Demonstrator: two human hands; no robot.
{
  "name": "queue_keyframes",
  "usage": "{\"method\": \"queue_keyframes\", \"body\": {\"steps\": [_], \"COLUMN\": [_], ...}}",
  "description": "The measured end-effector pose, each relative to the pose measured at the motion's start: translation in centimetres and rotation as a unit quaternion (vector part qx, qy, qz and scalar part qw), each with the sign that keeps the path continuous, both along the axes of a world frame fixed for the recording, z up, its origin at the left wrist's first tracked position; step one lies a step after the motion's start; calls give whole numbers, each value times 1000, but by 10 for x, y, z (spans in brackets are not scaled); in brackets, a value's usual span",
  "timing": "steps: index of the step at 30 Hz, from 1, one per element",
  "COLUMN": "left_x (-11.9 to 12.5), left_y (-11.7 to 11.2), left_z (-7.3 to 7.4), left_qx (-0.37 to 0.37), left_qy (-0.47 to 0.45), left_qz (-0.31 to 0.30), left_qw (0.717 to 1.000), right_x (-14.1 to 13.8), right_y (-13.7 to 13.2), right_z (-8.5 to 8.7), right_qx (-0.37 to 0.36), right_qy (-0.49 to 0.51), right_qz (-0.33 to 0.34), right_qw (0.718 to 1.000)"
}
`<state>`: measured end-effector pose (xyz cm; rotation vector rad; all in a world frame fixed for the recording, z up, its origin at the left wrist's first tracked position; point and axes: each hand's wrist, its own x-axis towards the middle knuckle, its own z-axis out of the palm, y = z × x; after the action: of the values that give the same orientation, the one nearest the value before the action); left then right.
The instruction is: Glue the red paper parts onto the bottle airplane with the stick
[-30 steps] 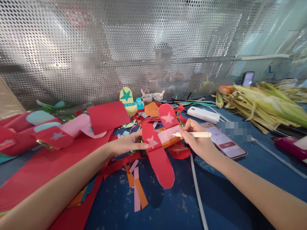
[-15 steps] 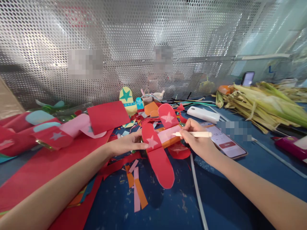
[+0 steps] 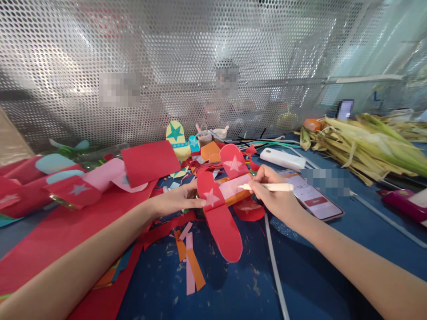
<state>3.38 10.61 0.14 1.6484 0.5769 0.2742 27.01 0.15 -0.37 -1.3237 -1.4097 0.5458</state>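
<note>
A red paper airplane model [image 3: 224, 235] with pale stars on its wings and a pink and orange band round its body lies in front of me. My left hand [image 3: 178, 198] grips it from the left, thumb on the near star and fingers hidden behind the wing. In my right hand [image 3: 275, 193] is a cream-coloured marker pen [image 3: 282, 187], pinched between thumb and fingers. Its tip touches the pink paper strip [image 3: 232, 188] on the body. A red tail piece [image 3: 248, 210] shows under the right hand.
Red card sheets [image 3: 150, 163] and a yellow paper plane [image 3: 175, 133] stand behind on the left. Pink and orange strips [image 3: 191, 266] lie in front. A smartphone [image 3: 318, 200], a white device [image 3: 282, 158] and corn husks [image 3: 367, 142] are on the right. A perforated metal panel [image 3: 187, 58] rises behind.
The right hand and pen have shifted very slightly to the left along the pink strip. The left hand and the airplane stay in place.
</note>
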Motion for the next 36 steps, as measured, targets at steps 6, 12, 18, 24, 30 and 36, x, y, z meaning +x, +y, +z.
{"method": "queue_keyframes", "body": {"steps": [6,12,18,24,30,36], "left_x": [0,0,0,0,-1,-2], "left_y": [-1,0,0,0,1,3], "left_z": [0,0,-1,-1,-2,-3], "left_qx": [-7,-15,-8,-3,2,17], "left_qy": [4,7,-1,-5,6,8], "left_qz": [6,7,4,-2,-1,-4], "left_qw": [1000,1000,1000,1000,1000,1000], "right_x": [0,0,0,-1,-1,0], "right_y": [1,1,1,0,0,0], "right_z": [0,-1,-1,2,3,1], "right_qx": [-9,-15,-2,-1,3,5], "right_qy": [1,3,10,-3,-5,-6], "right_qz": [1,8,5,5,3,-8], "right_qw": [1000,1000,1000,1000,1000,1000]}}
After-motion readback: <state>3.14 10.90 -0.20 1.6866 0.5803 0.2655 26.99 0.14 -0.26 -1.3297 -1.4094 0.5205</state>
